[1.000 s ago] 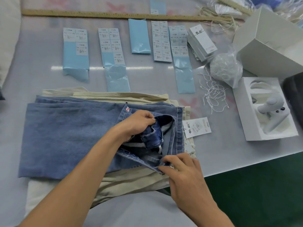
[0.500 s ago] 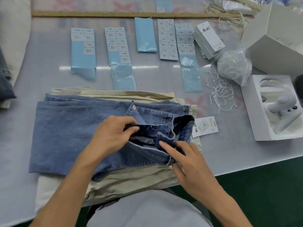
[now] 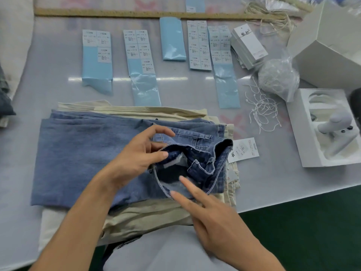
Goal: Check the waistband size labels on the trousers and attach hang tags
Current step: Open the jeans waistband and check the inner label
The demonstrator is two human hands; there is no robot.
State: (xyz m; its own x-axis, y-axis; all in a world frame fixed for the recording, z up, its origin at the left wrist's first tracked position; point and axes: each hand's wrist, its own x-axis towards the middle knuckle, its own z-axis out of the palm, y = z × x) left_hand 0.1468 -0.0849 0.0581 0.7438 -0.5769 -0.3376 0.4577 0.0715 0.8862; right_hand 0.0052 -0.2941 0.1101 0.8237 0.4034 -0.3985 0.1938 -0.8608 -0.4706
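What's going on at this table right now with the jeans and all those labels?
A person is opening the waistband of a pair of blue jeans that lies on a stack of beige trousers. The left hand pinches the upper edge of the waistband, while the right hand points straight fingers into the opening. A hang tag lies just right of the waistband. Sheets of size stickers, a stack of hang tags and loose strings wait further back.

Even, bright overhead light is cast; a strip of glare is seen on the table [image 3: 58,90] well beyond the fingers. Soft shadows are thrown. The right hand [image 3: 213,218] is motion-blurred. Edges are bowed by wide-angle distortion.
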